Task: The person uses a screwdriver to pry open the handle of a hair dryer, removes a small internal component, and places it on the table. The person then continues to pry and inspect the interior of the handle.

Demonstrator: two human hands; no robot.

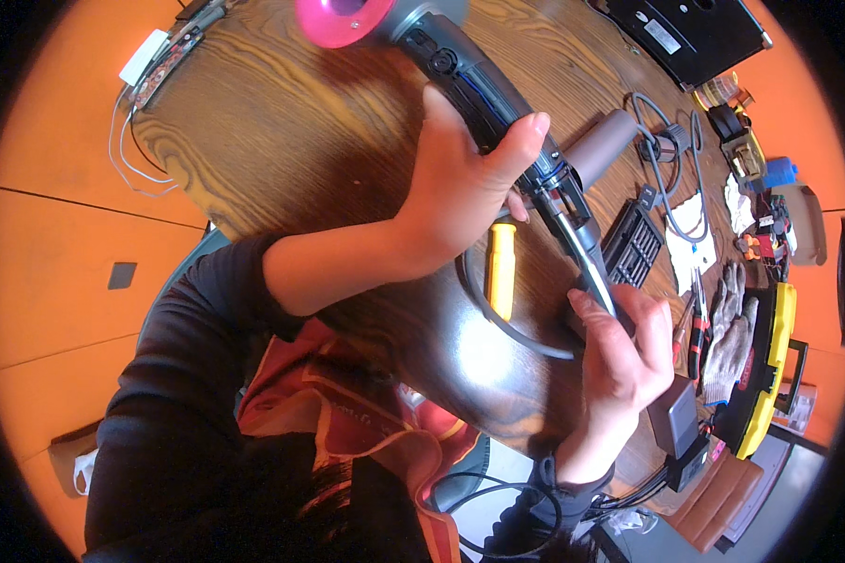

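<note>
A grey hair dryer (479, 92) with a pink ring (338, 26) lies diagonally across the upper middle, its handle opened to show dark inner parts. My left hand (451, 188) is closed round the handle, thumb on its top side. At the handle's lower end, my right hand (624, 357) grips it around a silver rod or tube (582, 253); whether that rod is a separate tool cannot be told. Under the handle lie a yellow tool handle (501, 272) and a black cable (498, 319). A grey cylinder (606, 141) lies just behind the handle.
A black bit case (629, 239), pliers (699, 333), grey gloves (730, 328) and a black-yellow toolbox (770, 375) line the right. A dark adapter (674, 418) is near my right wrist. A black case (685, 33) stands back right, a white device (145, 56) back left on the wooden table (253, 122).
</note>
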